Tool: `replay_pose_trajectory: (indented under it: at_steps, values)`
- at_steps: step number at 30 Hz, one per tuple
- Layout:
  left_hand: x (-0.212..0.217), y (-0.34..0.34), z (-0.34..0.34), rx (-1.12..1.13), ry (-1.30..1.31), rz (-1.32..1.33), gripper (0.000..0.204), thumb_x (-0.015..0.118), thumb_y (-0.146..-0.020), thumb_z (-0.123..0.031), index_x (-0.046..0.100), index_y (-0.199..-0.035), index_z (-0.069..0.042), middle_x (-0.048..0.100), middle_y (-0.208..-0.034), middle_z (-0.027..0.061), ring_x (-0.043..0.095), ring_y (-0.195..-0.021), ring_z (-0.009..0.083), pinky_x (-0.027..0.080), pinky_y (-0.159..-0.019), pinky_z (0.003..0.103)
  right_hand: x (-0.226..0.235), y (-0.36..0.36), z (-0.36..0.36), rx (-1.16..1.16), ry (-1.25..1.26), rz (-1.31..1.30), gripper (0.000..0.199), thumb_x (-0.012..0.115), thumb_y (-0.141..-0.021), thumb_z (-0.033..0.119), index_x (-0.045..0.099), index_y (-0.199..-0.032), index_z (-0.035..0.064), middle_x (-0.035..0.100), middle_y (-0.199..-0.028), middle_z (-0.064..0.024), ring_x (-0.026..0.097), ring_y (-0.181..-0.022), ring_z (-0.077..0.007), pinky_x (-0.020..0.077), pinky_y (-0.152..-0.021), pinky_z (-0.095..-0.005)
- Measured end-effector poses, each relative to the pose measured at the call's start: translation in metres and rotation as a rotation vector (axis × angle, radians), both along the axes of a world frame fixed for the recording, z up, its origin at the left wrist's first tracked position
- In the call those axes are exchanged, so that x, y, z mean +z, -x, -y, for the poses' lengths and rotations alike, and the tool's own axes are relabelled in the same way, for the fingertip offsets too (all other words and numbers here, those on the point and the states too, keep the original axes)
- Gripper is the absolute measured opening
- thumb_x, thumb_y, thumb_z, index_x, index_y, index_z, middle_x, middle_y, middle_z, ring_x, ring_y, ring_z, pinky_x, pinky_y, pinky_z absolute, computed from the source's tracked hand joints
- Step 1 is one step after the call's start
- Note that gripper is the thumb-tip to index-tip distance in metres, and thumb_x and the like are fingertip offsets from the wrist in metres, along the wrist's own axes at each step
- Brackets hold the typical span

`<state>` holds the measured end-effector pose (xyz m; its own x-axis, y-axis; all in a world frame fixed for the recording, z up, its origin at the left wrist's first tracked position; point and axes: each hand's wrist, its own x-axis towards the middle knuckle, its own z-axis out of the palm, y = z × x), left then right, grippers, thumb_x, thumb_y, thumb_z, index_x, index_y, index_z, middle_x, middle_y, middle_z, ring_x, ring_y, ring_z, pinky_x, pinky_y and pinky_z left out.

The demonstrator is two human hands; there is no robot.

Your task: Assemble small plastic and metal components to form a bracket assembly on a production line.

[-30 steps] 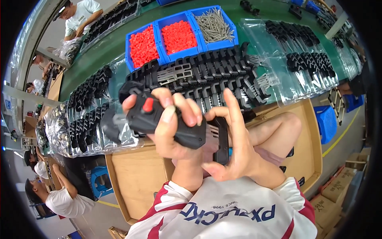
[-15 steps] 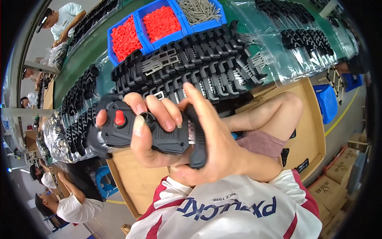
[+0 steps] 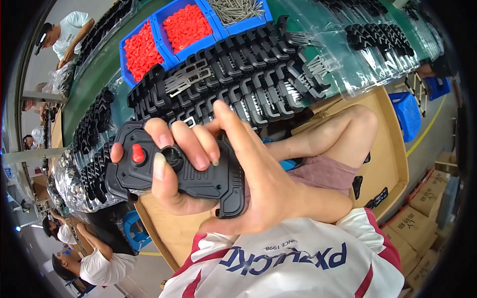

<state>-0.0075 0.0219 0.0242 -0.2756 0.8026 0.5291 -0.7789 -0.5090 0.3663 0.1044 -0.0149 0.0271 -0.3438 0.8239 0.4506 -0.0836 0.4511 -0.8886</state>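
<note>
I hold a black plastic housing [image 3: 198,181] close in front of me with both hands. A red button [image 3: 138,154] and a round black knob [image 3: 174,155] sit on its face. My left hand [image 3: 174,198] wraps it from below, with fingers curled over the top edge and the thumb pressing near the knob. My right hand [image 3: 268,188] cups the housing's right end, its fingers stretched up behind it. The back of the housing is hidden.
Rows of black plastic parts [image 3: 238,74] lie on the green table [image 3: 94,84], beside blue bins of red pieces [image 3: 184,25] and metal pins [image 3: 238,10]. Bagged black parts [image 3: 382,39] lie at the right. Below are a cardboard box [image 3: 392,164], a blue crate [image 3: 410,111], my knee [image 3: 357,124] and other people [image 3: 94,263].
The housing and both hands have come down and to the left in the picture and closer to me. The housing now lies more level, and the bins have slid up toward the top edge.
</note>
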Motion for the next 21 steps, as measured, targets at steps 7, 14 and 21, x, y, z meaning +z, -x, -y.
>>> replay_pose_trajectory:
  at_steps: [7,14,21]
  values:
    - [-0.003,0.015,-0.002,-0.009,-0.013,-0.089,0.047,0.046,-0.088,-0.01,0.039,-0.133,-0.023,0.046,-0.1,0.0144,0.048,-0.06,0.0161,0.044,-0.05,0.028,-0.011,-0.019,0.013,-0.046,0.132,0.005,0.131,0.088,-0.058,0.04,0.004,-0.145,-0.0094,0.022,-0.144,-0.0329,0.035,-0.127,-0.0434,0.0309,-0.105,-0.0491]
    - [-0.013,-0.002,0.0,-0.001,0.014,-0.045,0.052,0.047,-0.089,-0.007,0.037,-0.136,-0.027,0.049,-0.099,0.0145,0.051,-0.058,0.0182,0.047,-0.048,0.031,-0.019,-0.008,0.005,-0.057,0.028,-0.038,0.121,0.084,-0.062,0.029,0.006,-0.146,-0.0087,0.031,-0.136,-0.0318,0.043,-0.117,-0.0424,0.0362,-0.099,-0.0467]
    - [0.01,0.018,0.007,0.052,0.129,-0.005,0.06,0.051,-0.085,-0.002,0.036,-0.134,-0.032,0.049,-0.099,0.013,0.051,-0.058,0.0185,0.046,-0.047,0.032,-0.004,0.003,0.012,-0.046,0.189,0.006,0.114,0.079,-0.06,0.018,0.009,-0.145,-0.0098,0.036,-0.132,-0.0303,0.048,-0.109,-0.0406,0.0411,-0.094,-0.0453]
